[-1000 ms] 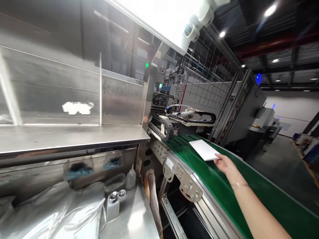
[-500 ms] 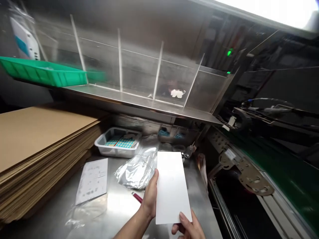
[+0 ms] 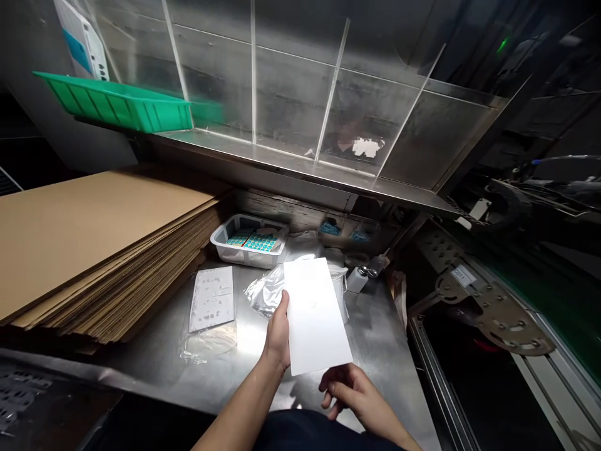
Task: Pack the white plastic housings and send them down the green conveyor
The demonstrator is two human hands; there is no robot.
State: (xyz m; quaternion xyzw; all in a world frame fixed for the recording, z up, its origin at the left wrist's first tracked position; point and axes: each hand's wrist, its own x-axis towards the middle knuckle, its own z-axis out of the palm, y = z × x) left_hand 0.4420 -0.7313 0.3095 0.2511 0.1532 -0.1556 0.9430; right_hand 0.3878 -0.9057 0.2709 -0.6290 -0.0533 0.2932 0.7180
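My left hand (image 3: 278,335) grips the left edge of a plain white rectangular panel (image 3: 314,316) and holds it above the steel table (image 3: 375,341). Just below the panel's near edge is my right hand (image 3: 352,391), fingers loosely curled and apart, off the panel and holding nothing. Behind the panel lie crumpled silvery plastic bags (image 3: 265,291).
A thick stack of brown cardboard sheets (image 3: 89,241) fills the left. A printed sheet in plastic (image 3: 212,299), a clear tray of blue stickers (image 3: 248,241) and a small white bottle (image 3: 359,277) sit on the table. A green bin (image 3: 117,106) rests on the upper shelf. The green conveyor (image 3: 554,300) runs at right.
I turned from the conveyor, where my right hand reached the white panel, to the table. Both hands held the panel half a second ago; the right hand has now come off it.
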